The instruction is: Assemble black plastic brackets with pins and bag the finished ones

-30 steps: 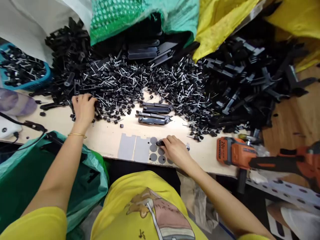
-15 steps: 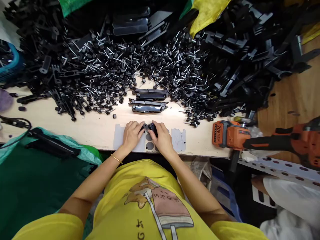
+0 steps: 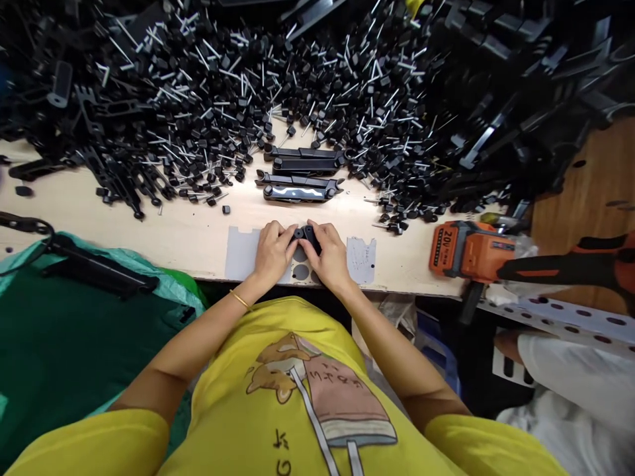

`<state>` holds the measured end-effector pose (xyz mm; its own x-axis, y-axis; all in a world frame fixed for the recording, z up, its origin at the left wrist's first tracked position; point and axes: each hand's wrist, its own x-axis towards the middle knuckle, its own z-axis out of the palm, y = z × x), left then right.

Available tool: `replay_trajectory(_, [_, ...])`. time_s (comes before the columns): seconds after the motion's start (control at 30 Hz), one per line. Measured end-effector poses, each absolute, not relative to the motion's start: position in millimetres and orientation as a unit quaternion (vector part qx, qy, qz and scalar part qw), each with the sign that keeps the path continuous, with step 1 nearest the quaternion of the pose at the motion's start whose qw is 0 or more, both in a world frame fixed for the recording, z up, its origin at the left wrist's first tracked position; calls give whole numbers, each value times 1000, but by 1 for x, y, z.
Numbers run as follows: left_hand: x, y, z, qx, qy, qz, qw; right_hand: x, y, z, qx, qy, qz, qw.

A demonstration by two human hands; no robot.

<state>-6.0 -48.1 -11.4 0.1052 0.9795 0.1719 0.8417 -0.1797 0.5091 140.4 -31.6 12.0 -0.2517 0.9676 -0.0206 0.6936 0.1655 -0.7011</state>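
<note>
My left hand (image 3: 272,254) pinches a small black plastic part with a round, holed end (image 3: 298,233) between thumb and fingers. Against it, my right hand (image 3: 327,256) grips a black elongated plastic part (image 3: 311,237), its end meeting the left one. Both hands are low over the table's front edge, above a grey sheet (image 3: 241,254) and a strip with round dark holes (image 3: 300,272). Just beyond my fingers lie long black jointed arms (image 3: 300,193) in a short row. My fingers cover most of both held parts.
A big heap of black knobs with metal pins (image 3: 238,86) spreads across the back. Black brackets (image 3: 489,139) pile up at right, behind an orange cordless drill (image 3: 476,251). A green sack (image 3: 74,357) hangs at left. A grey marked plate (image 3: 361,259) lies right of my hands.
The view has tilted and come closer to the table. My two hands stay together, and the two black part ends now sit closer to each other.
</note>
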Motion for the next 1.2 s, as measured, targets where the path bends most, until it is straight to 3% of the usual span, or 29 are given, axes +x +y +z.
replay_trajectory(0.4, [-3,-46,-6,757,619,157,137,144,-31,3,-567,-751,264,214])
replay_trajectory(0.63, [9,-51,-7,708,670,182,127,144,-31,2,-572,-746,254,226])
replay_trajectory(1.0, [0,-46,-5,737,639,166,144,142,-32,3,-568,-757,256,197])
replay_trajectory(1.2, [-16,-26,-8,801,536,168,209,142,-33,1,-566,-765,238,195])
